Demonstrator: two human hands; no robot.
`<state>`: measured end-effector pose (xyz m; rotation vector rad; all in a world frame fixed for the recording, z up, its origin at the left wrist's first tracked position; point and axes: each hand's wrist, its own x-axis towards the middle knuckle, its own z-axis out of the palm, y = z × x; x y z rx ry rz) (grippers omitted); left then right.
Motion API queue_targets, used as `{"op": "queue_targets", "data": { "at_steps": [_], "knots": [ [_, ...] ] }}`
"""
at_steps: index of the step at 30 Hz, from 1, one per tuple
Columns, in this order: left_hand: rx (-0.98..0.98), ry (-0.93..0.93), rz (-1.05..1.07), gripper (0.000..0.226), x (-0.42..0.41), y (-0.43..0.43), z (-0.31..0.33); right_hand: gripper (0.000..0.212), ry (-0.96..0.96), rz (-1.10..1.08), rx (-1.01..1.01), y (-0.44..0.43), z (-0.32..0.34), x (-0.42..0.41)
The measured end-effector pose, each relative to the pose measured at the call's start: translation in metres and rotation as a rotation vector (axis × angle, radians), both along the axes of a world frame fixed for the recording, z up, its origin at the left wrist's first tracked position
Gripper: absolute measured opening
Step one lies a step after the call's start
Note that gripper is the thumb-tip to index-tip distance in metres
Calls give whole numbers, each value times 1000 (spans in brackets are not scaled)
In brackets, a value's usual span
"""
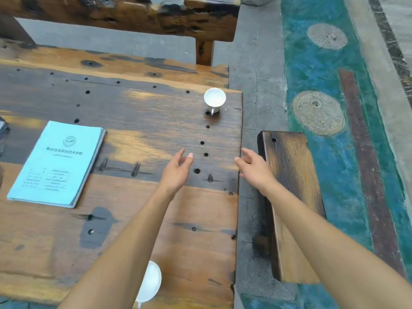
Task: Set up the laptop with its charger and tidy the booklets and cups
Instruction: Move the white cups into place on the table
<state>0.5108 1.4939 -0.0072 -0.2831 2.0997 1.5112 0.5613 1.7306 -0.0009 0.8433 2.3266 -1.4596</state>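
Observation:
A stack of light blue booklets (pixel 58 163) lies on the left part of the wooden table (pixel 124 219). A small white cup (pixel 214 99) stands upright near the table's far right corner. A second white cup (pixel 150 283) sits at the near edge, partly hidden under my left forearm. My left hand (pixel 177 171) hovers over the table's right side, fingers apart and holding nothing. My right hand (pixel 255 167) is at the table's right edge, also spread and empty. No laptop or charger can be made out; a dark object (pixel 2 130) is cut off at the left edge.
A wooden stool (pixel 292 197) stands just right of the table, under my right forearm. A wooden bench (pixel 133 16) runs along the far side. Grey stone and teal painted floor (pixel 323 152) lie to the right.

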Motion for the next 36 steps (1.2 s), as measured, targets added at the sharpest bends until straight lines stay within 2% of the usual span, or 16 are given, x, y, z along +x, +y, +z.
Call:
{"op": "queue_targets", "data": {
  "at_steps": [6,12,22,30,36],
  "knots": [
    [-22,1,8,78,-65,52,-25,68,42,82,38,29,-21,-88],
    [89,-75,149,63,-130,103,-41,74,47,125,21,48,-45,-162],
    [186,-148,275,65,-201,143,-52,112,122,215,168,57,-59,-245],
    [264,-167,332,65,-212,151,-67,112,175,282,202,39,-65,-278],
    [273,-172,322,63,-211,151,-70,106,216,216,208,36,-71,-275]
  ]
}}
